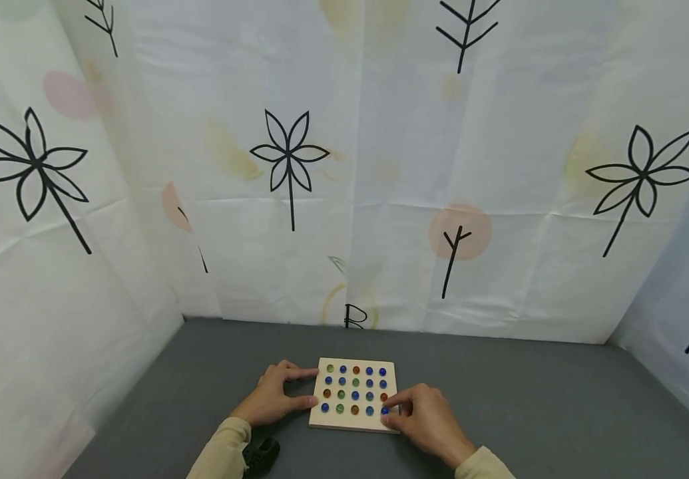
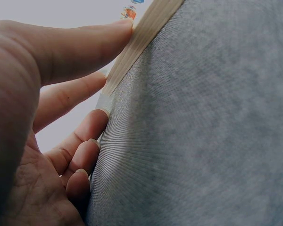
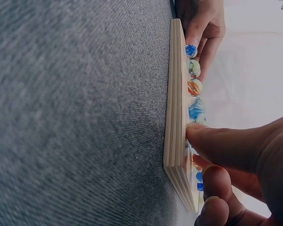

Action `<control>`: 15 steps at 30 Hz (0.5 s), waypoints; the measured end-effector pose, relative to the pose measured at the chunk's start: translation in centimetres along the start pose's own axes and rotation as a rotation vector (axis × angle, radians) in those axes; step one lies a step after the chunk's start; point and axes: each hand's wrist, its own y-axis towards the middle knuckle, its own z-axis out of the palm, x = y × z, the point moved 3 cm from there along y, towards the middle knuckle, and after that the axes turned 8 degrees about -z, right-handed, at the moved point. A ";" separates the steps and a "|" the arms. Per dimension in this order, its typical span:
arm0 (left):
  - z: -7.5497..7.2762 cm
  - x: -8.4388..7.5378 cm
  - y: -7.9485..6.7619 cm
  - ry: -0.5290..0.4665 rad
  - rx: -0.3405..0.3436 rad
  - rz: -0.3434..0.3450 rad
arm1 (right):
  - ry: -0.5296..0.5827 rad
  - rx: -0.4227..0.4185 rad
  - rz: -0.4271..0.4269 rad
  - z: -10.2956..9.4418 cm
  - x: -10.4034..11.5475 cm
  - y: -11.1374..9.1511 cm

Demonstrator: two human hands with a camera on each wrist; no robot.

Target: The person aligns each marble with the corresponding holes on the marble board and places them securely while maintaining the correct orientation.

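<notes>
A light wooden board [image 1: 347,420] lies flat on the grey surface, with rows of blue, green and orange-brown glass marbles set on its top. My left hand [image 1: 271,396] is at the board's left side, thumb and index finger extended against its edge; in the left wrist view the other fingers [image 2: 84,155] bend loosely. At the near right corner, my right hand [image 1: 431,422] pinches a blue marble [image 1: 385,410] between thumb and index finger. From the right wrist, the thumb [image 3: 217,143] hides that marble. Beside it along the near edge sits another blue marble [image 3: 196,109].
A dark grey tabletop [image 1: 212,372] extends around the board. White fabric walls [image 1: 392,266] with printed flowers and twigs stand behind it and on both sides. A black object [image 1: 262,456] shows by the left wrist.
</notes>
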 end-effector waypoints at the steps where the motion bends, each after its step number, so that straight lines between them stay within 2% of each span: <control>1: 0.0 0.0 0.0 -0.001 0.001 0.001 | -0.001 -0.003 -0.003 0.0 0.0 0.0; 15: 0.0 0.1 0.0 -0.002 0.004 0.012 | 0.015 -0.008 0.030 -0.1 -0.1 -0.3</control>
